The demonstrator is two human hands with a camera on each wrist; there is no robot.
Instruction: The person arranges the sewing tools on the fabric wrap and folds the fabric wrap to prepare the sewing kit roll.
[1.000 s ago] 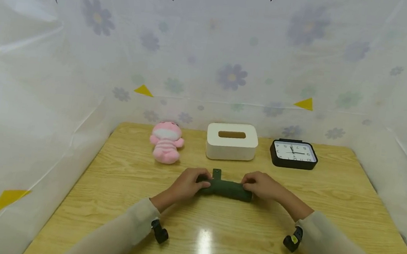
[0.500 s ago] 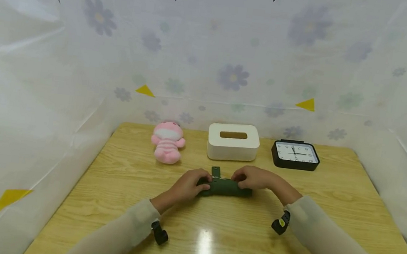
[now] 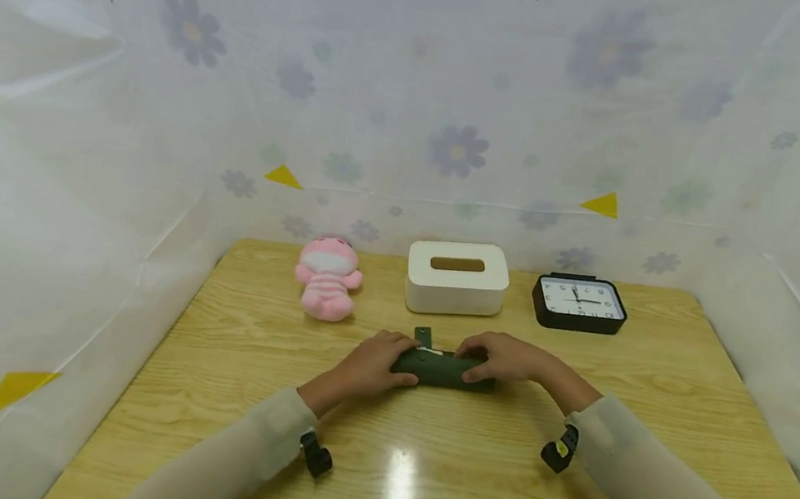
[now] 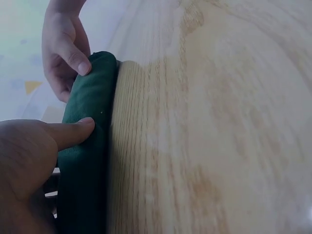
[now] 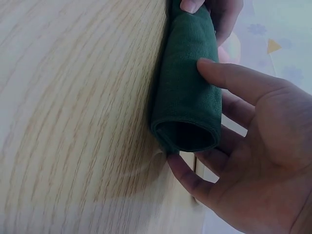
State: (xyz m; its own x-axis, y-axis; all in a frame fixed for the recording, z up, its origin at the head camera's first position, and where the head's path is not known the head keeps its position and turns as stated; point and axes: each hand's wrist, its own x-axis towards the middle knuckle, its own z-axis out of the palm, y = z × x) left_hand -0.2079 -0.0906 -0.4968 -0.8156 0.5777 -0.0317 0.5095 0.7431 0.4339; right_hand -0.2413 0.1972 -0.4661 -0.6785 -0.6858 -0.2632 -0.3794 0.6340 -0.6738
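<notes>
A dark green fabric roll (image 3: 441, 372) lies crosswise on the wooden table, with a short snap strap (image 3: 423, 336) sticking out from its far side. A light strip shows along its top edge. My left hand (image 3: 372, 364) holds the roll's left part, thumb on the near side and fingers over the far side. At the right part, my right hand (image 3: 509, 359) grips it, thumb in front and fingers behind. The right wrist view shows the hollow end of the roll (image 5: 187, 92), with my fingers curled behind and under it.
Along the back of the table (image 3: 491, 490) stand a pink plush toy (image 3: 328, 281), a white tissue box (image 3: 454, 293) and a black-framed clock (image 3: 579, 304). A flower-patterned curtain (image 3: 387, 100) closes off the back and sides.
My right hand has moved left from the roll's right end, then slightly back toward me. The left thumb has shifted lower on the roll. A light strip now shows on top.
</notes>
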